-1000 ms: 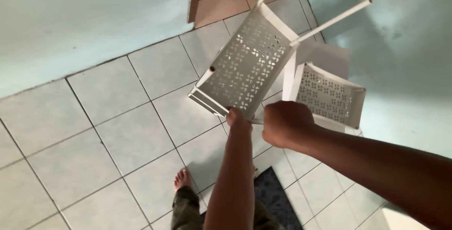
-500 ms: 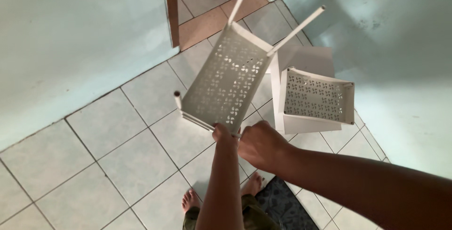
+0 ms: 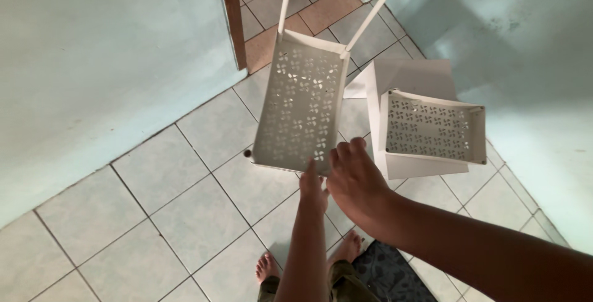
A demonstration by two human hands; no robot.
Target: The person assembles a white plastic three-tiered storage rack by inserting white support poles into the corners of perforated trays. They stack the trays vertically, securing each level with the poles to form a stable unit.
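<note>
Step in hand: holding up a white perforated shelf tray [image 3: 302,113] with two poles at its far end, above the tiled floor [image 3: 154,197].
Left hand [image 3: 313,189]: grip clamped on the tray's near edge.
Right hand [image 3: 357,181]: fingers apart, just beside that edge.
Nearby: second tray [image 3: 432,130] to the right.
Next move, judged: needs both hands steadying the tray.

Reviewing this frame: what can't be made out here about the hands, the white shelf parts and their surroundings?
- Left hand, head view: fingertips hidden under the perforated shelf tray; grip unclear.
- Right hand: whether it touches the tray cannot be told.
- Two poles: upper ends cut off near the top edge.
- Second tray: what it rests on is hidden by the tray itself.
- Dark mat: cut by the bottom edge and the arm.
</note>
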